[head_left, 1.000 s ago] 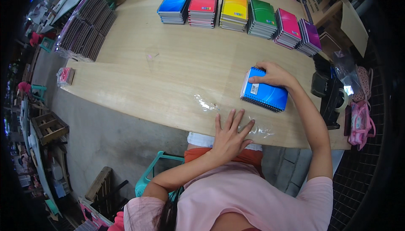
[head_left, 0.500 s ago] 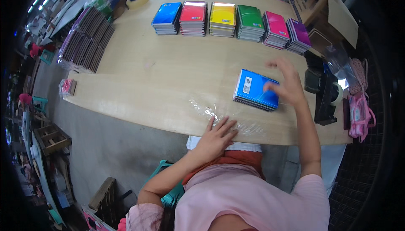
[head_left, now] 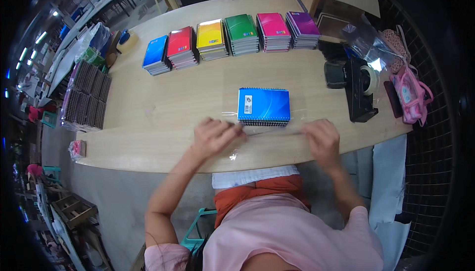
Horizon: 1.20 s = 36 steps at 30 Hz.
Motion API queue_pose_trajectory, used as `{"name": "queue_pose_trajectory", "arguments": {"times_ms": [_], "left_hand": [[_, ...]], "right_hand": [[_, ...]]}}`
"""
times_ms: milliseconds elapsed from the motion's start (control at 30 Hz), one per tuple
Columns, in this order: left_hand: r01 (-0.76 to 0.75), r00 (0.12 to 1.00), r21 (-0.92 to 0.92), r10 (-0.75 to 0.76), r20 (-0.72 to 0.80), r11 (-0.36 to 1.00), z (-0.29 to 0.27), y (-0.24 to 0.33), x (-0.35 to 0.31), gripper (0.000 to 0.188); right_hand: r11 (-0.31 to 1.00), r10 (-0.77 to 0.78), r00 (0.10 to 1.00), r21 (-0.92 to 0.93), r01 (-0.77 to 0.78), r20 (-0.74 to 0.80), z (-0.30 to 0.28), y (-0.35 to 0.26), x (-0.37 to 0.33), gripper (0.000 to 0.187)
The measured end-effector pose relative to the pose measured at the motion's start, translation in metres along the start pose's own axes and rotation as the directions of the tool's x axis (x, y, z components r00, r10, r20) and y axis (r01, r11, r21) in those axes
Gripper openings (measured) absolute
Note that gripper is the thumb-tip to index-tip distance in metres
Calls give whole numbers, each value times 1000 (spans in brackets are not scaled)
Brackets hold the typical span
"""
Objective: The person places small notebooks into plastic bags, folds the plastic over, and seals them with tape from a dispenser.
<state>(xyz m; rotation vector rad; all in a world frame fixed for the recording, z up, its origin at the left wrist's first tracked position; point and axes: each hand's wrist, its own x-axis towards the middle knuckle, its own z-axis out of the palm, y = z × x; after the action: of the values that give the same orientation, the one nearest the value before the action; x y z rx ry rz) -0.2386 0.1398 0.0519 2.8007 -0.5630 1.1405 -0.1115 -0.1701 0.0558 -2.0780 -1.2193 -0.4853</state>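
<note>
A small stack of blue spiral notebooks [head_left: 263, 103] lies in front of me, with a white label on the top cover and the wire binding toward me. Clear plastic film [head_left: 269, 131] stretches along its near side. At its left end my left hand [head_left: 216, 135] is closed, pinching the film. My right hand [head_left: 321, 140], slightly blurred, has closed fingers on the film's right end. Some film shows at the stack's left edge; whether it runs underneath cannot be made out.
Notebook stacks in blue [head_left: 157, 53], red, yellow, green, pink and purple [head_left: 303, 26] line the far side. Wrapped bundles [head_left: 86, 95] stand at left. A black tape dispenser [head_left: 360, 93], a pink pouch [head_left: 409, 95] and an open cardboard box [head_left: 341, 3] are at right.
My left hand has lifted from lying flat on the film and now pinches it. My right hand has left the blue stack and come down to the film. The view has shifted.
</note>
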Motion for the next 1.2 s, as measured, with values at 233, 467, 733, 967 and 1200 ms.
{"name": "queue_pose_trajectory", "arguments": {"times_ms": [233, 467, 733, 967, 1200], "left_hand": [[242, 934, -41, -244, -261, 969, 12, 24, 43, 43], [399, 870, -4, -377, 317, 917, 50, 90, 46, 68], [388, 853, 14, -365, 372, 922, 47, 87, 44, 71], [378, 863, -1, -352, 363, 926, 56, 89, 49, 72], [459, 833, -24, -421, 360, 888, 51, 92, 32, 84]], "right_hand": [[560, 460, 744, 492, -667, 484, -2, 73, 67, 13], [380, 400, 547, 410, -829, 735, 18, 114, 80, 15], [887, 285, 888, 253, -387, 361, 46, 105, 113, 30], [802, 210, 393, 73, -593, 896, 116, 113, 166, 57], [636, 187, 246, 73, -768, 951, 140, 114, 161, 60]]}}
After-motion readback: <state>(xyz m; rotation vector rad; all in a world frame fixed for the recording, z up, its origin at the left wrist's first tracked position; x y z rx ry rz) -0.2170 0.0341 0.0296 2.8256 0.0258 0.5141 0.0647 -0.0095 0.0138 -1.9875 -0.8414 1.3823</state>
